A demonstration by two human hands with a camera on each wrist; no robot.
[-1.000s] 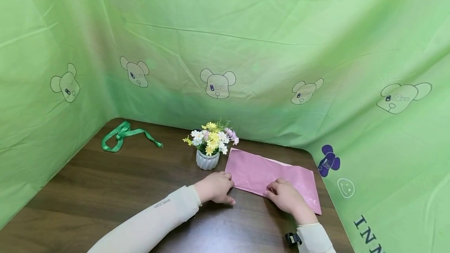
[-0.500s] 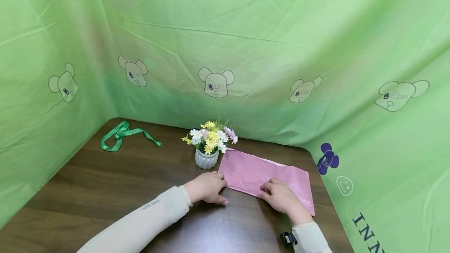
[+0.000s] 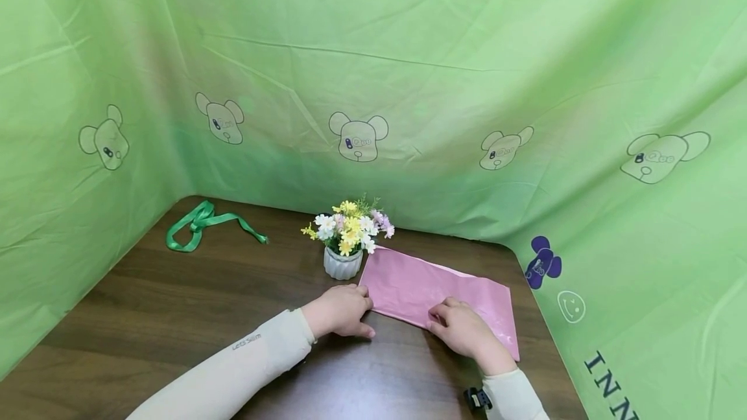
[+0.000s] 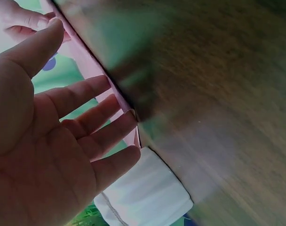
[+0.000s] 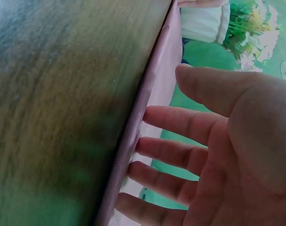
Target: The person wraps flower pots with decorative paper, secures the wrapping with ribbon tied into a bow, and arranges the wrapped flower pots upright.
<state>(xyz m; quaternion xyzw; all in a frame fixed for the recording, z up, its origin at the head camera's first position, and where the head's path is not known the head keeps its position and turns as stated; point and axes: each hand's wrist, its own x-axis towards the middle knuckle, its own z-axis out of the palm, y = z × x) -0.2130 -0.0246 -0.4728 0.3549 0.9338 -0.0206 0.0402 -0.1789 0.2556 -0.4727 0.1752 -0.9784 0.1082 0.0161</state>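
A folded pink sheet (image 3: 414, 277), smooth and slightly shiny, lies flat on the table in the head view. My left hand (image 3: 341, 311) rests at its near left corner, fingertips on the sheet and thumb apart on the table side. Along the near edge, my right hand (image 3: 463, 329) touches the sheet from above with bent fingers. In the right wrist view, the fingers (image 5: 176, 120) spread out and their tips meet the pink surface, with the thumb away from it. The white ribbed flowerpot (image 4: 145, 193) stands just beyond the left fingertips.
Yellow, white and purple flowers (image 3: 350, 229) fill the pot, which is right beside the sheet's left end. A green ribbon (image 3: 198, 222) lies loosely looped at the back left of the brown table (image 3: 192, 303). Green printed cloth (image 3: 280, 109) encloses the back and sides.
The pink sheet has slid a little to the left, closer to the flowerpot, and both hands have moved left with it. The ribbon and pot stay in place.
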